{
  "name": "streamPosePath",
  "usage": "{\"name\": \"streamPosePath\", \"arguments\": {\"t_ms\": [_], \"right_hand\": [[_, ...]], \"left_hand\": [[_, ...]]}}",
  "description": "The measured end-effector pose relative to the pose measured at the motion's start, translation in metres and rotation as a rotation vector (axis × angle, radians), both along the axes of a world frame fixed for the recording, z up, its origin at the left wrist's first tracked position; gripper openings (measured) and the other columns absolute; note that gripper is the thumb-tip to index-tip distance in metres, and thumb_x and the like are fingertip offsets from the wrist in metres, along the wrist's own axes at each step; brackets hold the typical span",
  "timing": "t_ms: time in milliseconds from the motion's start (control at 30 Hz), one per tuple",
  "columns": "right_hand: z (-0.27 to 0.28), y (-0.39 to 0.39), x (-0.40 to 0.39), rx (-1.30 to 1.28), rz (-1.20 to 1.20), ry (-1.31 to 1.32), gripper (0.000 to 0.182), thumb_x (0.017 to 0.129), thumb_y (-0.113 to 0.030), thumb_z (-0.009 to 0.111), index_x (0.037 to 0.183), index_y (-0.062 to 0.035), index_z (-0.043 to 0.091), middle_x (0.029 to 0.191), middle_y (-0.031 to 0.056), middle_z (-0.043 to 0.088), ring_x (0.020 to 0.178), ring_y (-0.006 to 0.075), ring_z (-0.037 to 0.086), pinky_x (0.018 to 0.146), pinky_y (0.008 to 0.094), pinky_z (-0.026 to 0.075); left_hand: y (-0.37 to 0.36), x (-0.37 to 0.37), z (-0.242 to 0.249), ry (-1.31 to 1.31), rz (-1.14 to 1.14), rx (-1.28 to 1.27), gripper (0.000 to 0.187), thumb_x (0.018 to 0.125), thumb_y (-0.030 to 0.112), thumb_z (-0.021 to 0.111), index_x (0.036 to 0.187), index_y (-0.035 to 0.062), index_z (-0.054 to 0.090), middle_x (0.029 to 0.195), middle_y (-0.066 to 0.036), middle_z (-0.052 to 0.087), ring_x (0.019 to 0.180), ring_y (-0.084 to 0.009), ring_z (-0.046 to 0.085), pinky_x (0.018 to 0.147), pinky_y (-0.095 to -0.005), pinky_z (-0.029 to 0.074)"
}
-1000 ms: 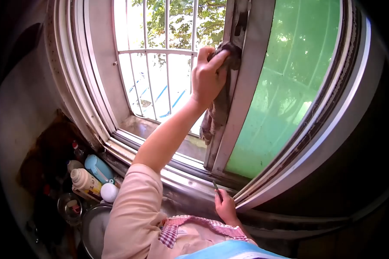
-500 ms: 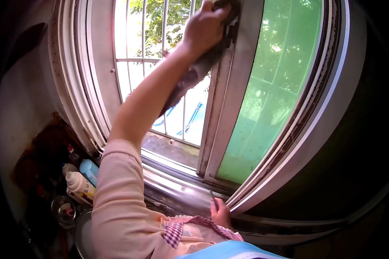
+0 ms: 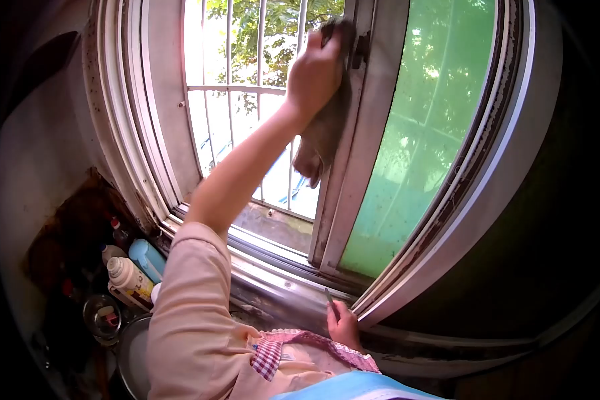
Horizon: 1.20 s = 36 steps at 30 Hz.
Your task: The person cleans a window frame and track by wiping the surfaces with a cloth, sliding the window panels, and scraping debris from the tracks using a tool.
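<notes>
The left hand (image 3: 313, 77) is closed around a dark, damp-looking cloth (image 3: 327, 137), bunched at the fingers with its loose end hanging down across the opening. The cloth lies along the left edge of the sliding sash's upright (image 3: 367, 127), high up and just beside the dark latch (image 3: 361, 51); the green pane (image 3: 427, 140) is on the upright's other side. The step in hand looks like wiping this upright — the arm is stretched up and the cloth seems pressed to the metal, though blur at the fingers hides how firmly. The right hand (image 3: 344, 329) is low, by the right-hand end of the sill (image 3: 273, 275), its fingers narrow around a thin dark tool (image 3: 331, 298) whose tip points up; whether that tip touches the sill, I cannot tell. The next stroke calls for flat, even pressure along the metal, with the bunched part kept clear of the latch, where it could snag, and the loose tail gathered in so it does not catch on the window bars (image 3: 247, 88). The thin tool calls for nothing more than a steady hold — near the frame's lower right corner, well apart from the cloth.
</notes>
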State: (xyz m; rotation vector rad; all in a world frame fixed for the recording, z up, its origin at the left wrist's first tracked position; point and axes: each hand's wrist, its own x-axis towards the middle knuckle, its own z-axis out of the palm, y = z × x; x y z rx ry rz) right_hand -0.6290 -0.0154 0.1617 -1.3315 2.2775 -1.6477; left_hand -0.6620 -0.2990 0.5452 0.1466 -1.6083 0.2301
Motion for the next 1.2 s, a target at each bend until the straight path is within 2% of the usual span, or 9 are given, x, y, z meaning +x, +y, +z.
{"name": "streamPosePath", "arguments": {"t_ms": [167,433,567,733,833,1033,1100,1133,1200], "right_hand": [[-0.018,0.003,0.0,0.042,0.072,0.008,0.014,0.088,-0.01,0.059,0.1,-0.0027,0.06,0.069,0.0165,0.061,0.061,0.0262,0.063,0.054,0.0356,0.046],[0.003,-0.011,0.006,0.157,0.092,-0.08,0.017,0.087,-0.015,0.06,0.102,-0.0068,0.058,0.084,0.0204,0.064,0.079,0.041,0.062,0.064,0.0459,0.049],[-0.005,-0.009,0.005,0.12,0.109,-0.02,0.018,0.087,-0.016,0.061,0.102,-0.0067,0.059,0.083,0.0203,0.064,0.078,0.0413,0.062,0.064,0.0458,0.049],[-0.019,0.001,-0.005,0.09,0.031,-0.047,0.013,0.088,-0.009,0.057,0.099,-0.0036,0.061,0.069,0.017,0.062,0.062,0.0277,0.064,0.056,0.0359,0.047],[-0.008,-0.003,-0.005,0.088,0.021,-0.022,0.012,0.087,-0.01,0.059,0.098,-0.0039,0.061,0.068,0.016,0.061,0.062,0.028,0.063,0.057,0.0361,0.047],[-0.008,-0.011,0.005,0.056,0.116,-0.003,0.014,0.088,-0.009,0.059,0.101,-0.0029,0.06,0.074,0.0171,0.062,0.066,0.0283,0.064,0.06,0.0349,0.048],[-0.005,-0.007,0.009,0.111,0.144,-0.066,0.014,0.087,-0.008,0.059,0.1,-0.0025,0.06,0.078,0.0184,0.064,0.071,0.0304,0.066,0.062,0.0345,0.049],[-0.005,-0.004,0.013,0.103,0.132,-0.051,0.014,0.087,-0.008,0.059,0.1,-0.0023,0.06,0.079,0.0186,0.064,0.072,0.0309,0.066,0.062,0.0345,0.049],[-0.002,0.0,0.012,0.086,0.103,-0.007,0.014,0.087,-0.008,0.059,0.1,-0.002,0.061,0.08,0.019,0.064,0.074,0.0319,0.066,0.063,0.0344,0.049]], "left_hand": [[0.015,0.02,-0.136,-0.302,0.098,0.061,0.052,0.073,0.002,0.058,0.124,0.0056,0.055,0.106,-0.018,0.05,0.065,-0.03,0.064,0.054,-0.0336,0.055],[0.017,0.003,-0.048,-0.098,0.165,-0.187,0.044,0.076,0.003,0.06,0.118,0.0144,0.059,0.093,-0.012,0.047,0.069,-0.0306,0.061,0.058,-0.0387,0.054],[0.033,-0.006,-0.073,-0.063,-0.015,0.175,0.046,0.074,0.001,0.059,0.118,0.0146,0.06,0.097,-0.014,0.046,0.069,-0.0326,0.061,0.058,-0.0391,0.054],[0.013,0.002,-0.062,-0.093,-0.002,-0.086,0.046,0.073,0.001,0.061,0.117,0.015,0.06,0.1,-0.011,0.048,0.074,-0.0297,0.062,0.06,-0.038,0.054],[0.013,0.001,-0.054,-0.066,-0.011,-0.086,0.042,0.073,0.002,0.061,0.112,0.014,0.062,0.1,-0.012,0.05,0.07,-0.0301,0.061,0.061,-0.0378,0.054],[0.015,0.006,-0.203,-0.272,-0.082,0.119,0.038,0.076,0.005,0.06,0.114,0.0129,0.061,0.094,-0.014,0.049,0.062,-0.0313,0.059,0.054,-0.0368,0.052],[0.019,0.021,-0.268,-0.421,0.003,0.069,0.04,0.076,0.004,0.058,0.113,0.0172,0.062,0.097,-0.009,0.051,0.063,-0.0216,0.059,0.051,-0.0276,0.052],[0.014,0.025,-0.294,-0.473,-0.065,0.078,0.038,0.076,0.006,0.06,0.112,0.0176,0.062,0.095,-0.009,0.049,0.066,-0.026,0.06,0.053,-0.0328,0.054],[0.017,0.038,-0.286,-0.507,-0.079,0.093,0.037,0.079,0.005,0.057,0.112,0.0204,0.063,0.091,-0.008,0.053,0.063,-0.0213,0.059,0.051,-0.0289,0.052]]}}
